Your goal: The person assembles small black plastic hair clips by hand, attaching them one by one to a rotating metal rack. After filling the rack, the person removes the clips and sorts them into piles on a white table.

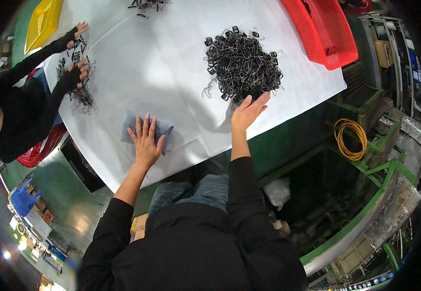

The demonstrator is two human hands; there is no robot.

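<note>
My left hand [146, 147] lies with its fingers spread on top of a folded grey-blue cloth or packet [169, 130]; its exact kind I cannot tell. At the near edge of a heap of small bent black metal clips or hooks [242, 63] rests my right hand [250, 112]. Its fingers are stretched out against the heap, and no piece shows in its grip. A few loose clips stick out around the heap's rim. Both hands are over a table with a white cover [181, 53].
At the left edge a co-worker's hands [78, 72] are among a smaller scatter of black clips [80, 97]. More clips [148, 5] lie at the far edge. A red basket [329, 36] stands far right, a yellow basket [43, 24] far left. An orange coiled hose [350, 140] hangs on a green frame.
</note>
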